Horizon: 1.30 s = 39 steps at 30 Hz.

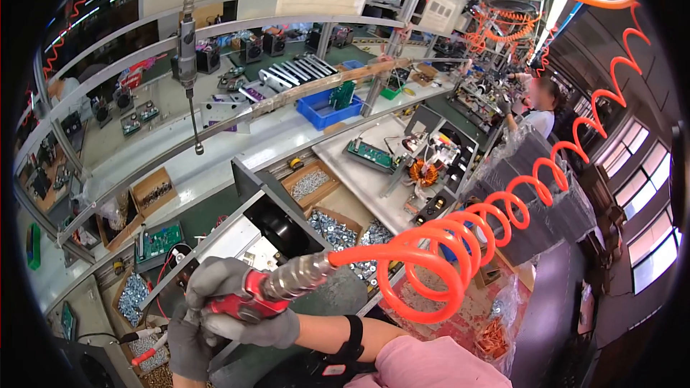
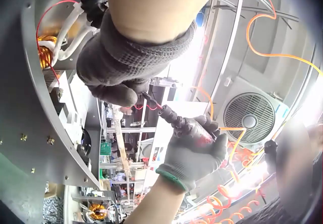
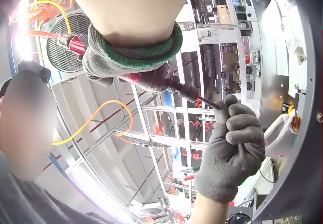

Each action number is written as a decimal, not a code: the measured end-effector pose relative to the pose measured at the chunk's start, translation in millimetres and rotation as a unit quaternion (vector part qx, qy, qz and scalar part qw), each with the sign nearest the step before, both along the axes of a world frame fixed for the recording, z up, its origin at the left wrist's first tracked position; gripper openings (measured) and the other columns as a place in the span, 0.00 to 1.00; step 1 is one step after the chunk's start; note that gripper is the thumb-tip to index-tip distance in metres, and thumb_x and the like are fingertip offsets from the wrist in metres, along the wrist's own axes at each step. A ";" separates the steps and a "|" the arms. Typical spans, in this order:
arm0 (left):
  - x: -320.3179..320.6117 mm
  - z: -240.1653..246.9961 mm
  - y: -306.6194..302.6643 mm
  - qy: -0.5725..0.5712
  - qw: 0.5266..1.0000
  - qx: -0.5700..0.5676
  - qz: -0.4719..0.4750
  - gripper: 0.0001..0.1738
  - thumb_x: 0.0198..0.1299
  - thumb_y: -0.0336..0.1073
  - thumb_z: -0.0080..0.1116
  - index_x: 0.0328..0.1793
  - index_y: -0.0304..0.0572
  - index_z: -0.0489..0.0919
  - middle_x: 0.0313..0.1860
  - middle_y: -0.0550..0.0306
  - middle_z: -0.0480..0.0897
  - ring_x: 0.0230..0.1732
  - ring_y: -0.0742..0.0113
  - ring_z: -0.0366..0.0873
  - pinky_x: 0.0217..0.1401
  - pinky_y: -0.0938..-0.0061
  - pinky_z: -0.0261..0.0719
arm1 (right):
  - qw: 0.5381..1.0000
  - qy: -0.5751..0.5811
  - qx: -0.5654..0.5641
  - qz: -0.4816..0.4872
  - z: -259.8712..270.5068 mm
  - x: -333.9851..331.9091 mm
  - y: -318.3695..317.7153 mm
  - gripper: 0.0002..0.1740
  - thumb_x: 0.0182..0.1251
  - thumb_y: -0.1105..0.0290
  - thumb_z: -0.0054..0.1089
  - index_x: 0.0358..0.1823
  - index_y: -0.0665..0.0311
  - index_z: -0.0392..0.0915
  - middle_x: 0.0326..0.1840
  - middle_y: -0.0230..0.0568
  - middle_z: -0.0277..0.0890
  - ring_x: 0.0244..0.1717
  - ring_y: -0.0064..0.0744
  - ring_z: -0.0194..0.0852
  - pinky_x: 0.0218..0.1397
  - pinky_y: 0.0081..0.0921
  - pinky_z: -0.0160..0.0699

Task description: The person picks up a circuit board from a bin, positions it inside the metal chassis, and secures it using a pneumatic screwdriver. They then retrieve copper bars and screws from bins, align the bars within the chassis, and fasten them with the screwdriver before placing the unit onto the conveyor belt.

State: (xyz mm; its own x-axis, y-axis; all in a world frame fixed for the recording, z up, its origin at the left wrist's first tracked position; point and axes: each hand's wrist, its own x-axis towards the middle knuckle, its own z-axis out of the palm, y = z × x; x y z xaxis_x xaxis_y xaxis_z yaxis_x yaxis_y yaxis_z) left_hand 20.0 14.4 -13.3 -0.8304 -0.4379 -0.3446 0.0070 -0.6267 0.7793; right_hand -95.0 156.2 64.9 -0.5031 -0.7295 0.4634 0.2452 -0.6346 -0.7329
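My gloved right hand (image 1: 251, 327) grips a red air screwdriver (image 1: 260, 294), which is fed from behind by a coiled orange air hose (image 1: 431, 262). In the right wrist view a thin dark bit (image 3: 209, 102) sticks out of the tool's nose. My gloved left hand (image 3: 232, 151) pinches the end of that bit between thumb and fingertips. Anything small at the tip is hidden by the fingers. Both hands are over the near side of a grey metal housing (image 1: 208, 251), which has a black round fan (image 1: 277, 221) inside.
Wooden bins of screws (image 1: 330, 226) and another bin of bolts (image 1: 133, 298) flank the housing. Behind stands an open unit with a copper coil (image 1: 424, 172). A second driver (image 1: 188, 57) hangs over the bench. A blue bin (image 1: 327, 109) sits farther back; another person (image 1: 535, 108) works at right.
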 end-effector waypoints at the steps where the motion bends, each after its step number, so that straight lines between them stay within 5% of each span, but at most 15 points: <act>1: -1.4 0.6 3.9 0.056 0.998 0.009 -0.016 0.15 0.62 0.41 0.58 0.46 0.37 0.74 0.27 0.57 0.79 0.20 0.74 0.74 0.20 0.84 0.72 | 1.000 -0.008 0.017 0.013 -4.7 0.5 4.7 0.23 0.58 0.77 0.60 0.55 0.65 0.65 0.47 0.37 0.68 0.50 0.25 0.68 0.53 0.24 0.70; 8: -10.4 37.9 27.3 0.006 1.000 -0.026 -0.009 0.15 0.63 0.42 0.55 0.45 0.36 0.74 0.33 0.58 0.80 0.27 0.76 0.76 0.23 0.85 0.72 | 0.984 0.143 -0.029 -0.107 -5.1 -3.6 15.2 0.21 0.55 0.79 0.62 0.51 0.67 0.69 0.49 0.42 0.70 0.48 0.28 0.72 0.52 0.25 0.72; 10: 1.2 15.7 8.8 0.032 0.887 -0.432 -0.161 0.21 0.64 0.26 0.42 0.64 0.34 0.66 0.56 0.51 0.76 0.53 0.61 0.77 0.54 0.72 0.77 | 0.990 0.117 -0.026 -0.072 9.6 -1.2 17.8 0.20 0.54 0.84 0.55 0.50 0.69 0.67 0.44 0.48 0.68 0.48 0.40 0.69 0.49 0.34 0.68; 14: 6.4 2.0 2.9 0.075 0.951 -0.260 -0.152 0.20 0.65 0.26 0.43 0.63 0.34 0.67 0.57 0.51 0.75 0.53 0.63 0.76 0.55 0.73 0.77 | 0.988 0.109 -0.074 -0.078 10.7 -0.1 8.1 0.16 0.50 0.79 0.59 0.43 0.64 0.70 0.40 0.39 0.68 0.41 0.28 0.68 0.46 0.26 0.68; 16: 6.3 32.5 11.4 0.045 0.797 -0.567 -0.204 0.19 0.66 0.32 0.47 0.62 0.35 0.68 0.59 0.52 0.74 0.54 0.63 0.75 0.57 0.70 0.76 | 0.969 0.162 -0.142 -0.122 10.4 -2.1 0.4 0.16 0.50 0.78 0.60 0.42 0.63 0.70 0.40 0.38 0.68 0.41 0.27 0.68 0.46 0.26 0.67; 17: 7.1 31.2 11.5 0.042 0.797 -0.567 -0.202 0.19 0.66 0.32 0.47 0.62 0.35 0.68 0.59 0.52 0.74 0.54 0.63 0.75 0.57 0.70 0.76 | 0.971 0.172 -0.130 -0.099 15.3 -5.0 7.5 0.14 0.52 0.81 0.60 0.42 0.76 0.73 0.41 0.52 0.70 0.39 0.40 0.72 0.43 0.34 0.71; 23: 26.0 -8.3 8.3 0.076 0.986 -0.080 -0.124 0.21 0.65 0.38 0.49 0.62 0.37 0.69 0.59 0.53 0.74 0.54 0.62 0.76 0.57 0.67 0.75 | 0.992 0.104 -0.071 -0.006 5.7 1.5 -0.5 0.17 0.48 0.76 0.63 0.41 0.62 0.71 0.40 0.39 0.69 0.42 0.32 0.70 0.47 0.28 0.67; 24: 38.6 -10.5 4.7 0.078 0.993 0.003 -0.090 0.21 0.65 0.39 0.50 0.62 0.38 0.69 0.59 0.54 0.74 0.54 0.62 0.76 0.57 0.66 0.75 | 0.986 0.089 -0.138 0.035 2.5 0.9 -6.2 0.18 0.56 0.82 0.60 0.49 0.72 0.71 0.41 0.54 0.69 0.40 0.35 0.74 0.39 0.27 0.73; 25: 20.1 26.4 33.0 0.023 0.985 -0.166 0.032 0.27 0.60 0.59 0.52 0.39 0.39 0.76 0.29 0.61 0.79 0.23 0.77 0.74 0.22 0.83 0.71 | 0.982 0.121 -0.145 0.030 6.4 1.0 -9.7 0.21 0.56 0.83 0.60 0.52 0.70 0.69 0.41 0.51 0.69 0.36 0.36 0.74 0.39 0.28 0.74; 29: 72.0 45.2 11.5 -0.204 0.955 -0.204 -0.070 0.12 0.65 0.43 0.50 0.40 0.43 0.77 0.19 0.60 0.73 0.19 0.74 0.73 0.20 0.75 0.67 | 0.984 0.047 -0.161 0.060 -12.0 30.9 -32.0 0.15 0.58 0.74 0.60 0.46 0.60 0.68 0.35 0.41 0.69 0.29 0.37 0.71 0.31 0.37 0.75; 31: 100.9 18.3 9.3 -0.134 0.958 -0.240 -0.083 0.12 0.63 0.43 0.54 0.44 0.44 0.76 0.19 0.59 0.77 0.17 0.73 0.75 0.18 0.71 0.71 | 0.989 0.010 -0.110 0.102 -26.2 47.0 -22.7 0.17 0.56 0.70 0.63 0.44 0.61 0.67 0.35 0.40 0.67 0.29 0.36 0.70 0.30 0.35 0.75; 32: 107.0 49.6 13.6 -0.127 0.988 -0.087 0.012 0.13 0.63 0.45 0.54 0.43 0.45 0.76 0.17 0.60 0.76 0.11 0.73 0.70 0.11 0.73 0.65 | 0.997 0.036 -0.049 0.046 -31.3 47.0 -21.1 0.19 0.54 0.67 0.66 0.42 0.61 0.65 0.35 0.40 0.66 0.28 0.35 0.69 0.29 0.33 0.75; 34: 133.3 31.2 19.8 -0.080 0.995 -0.040 0.039 0.24 0.64 0.59 0.47 0.38 0.45 0.76 0.15 0.62 0.72 0.10 0.76 0.66 0.09 0.80 0.59 | 0.945 0.051 -0.129 0.297 -51.4 23.9 -42.3 0.22 0.52 0.63 0.65 0.38 0.61 0.60 0.36 0.42 0.62 0.28 0.34 0.68 0.29 0.33 0.77; 37: 182.9 31.2 19.4 -0.081 0.994 -0.004 0.067 0.26 0.64 0.61 0.47 0.38 0.44 0.74 0.18 0.60 0.75 0.10 0.75 0.69 0.09 0.80 0.65 | 0.985 0.108 -0.108 0.075 22.5 154.9 -52.0 0.18 0.55 0.65 0.59 0.34 0.61 0.57 0.31 0.38 0.55 0.30 0.36 0.58 0.24 0.33 0.70; 39: 215.0 13.3 18.1 0.001 0.988 0.081 0.129 0.31 0.63 0.66 0.45 0.39 0.42 0.77 0.18 0.60 0.76 0.09 0.75 0.67 0.09 0.80 0.64 | 0.977 0.134 -0.126 0.107 16.1 190.7 -66.2 0.17 0.55 0.65 0.59 0.35 0.60 0.58 0.31 0.37 0.54 0.31 0.36 0.58 0.22 0.29 0.68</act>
State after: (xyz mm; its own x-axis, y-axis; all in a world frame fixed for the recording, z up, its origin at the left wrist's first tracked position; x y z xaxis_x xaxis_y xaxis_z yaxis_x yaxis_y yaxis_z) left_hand 235.0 32.5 -0.1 -0.6995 -0.5739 -0.4259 0.1835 -0.7201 0.6691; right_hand 95.7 90.1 81.0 -0.1873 -0.6508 0.7358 0.2139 -0.7581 -0.6161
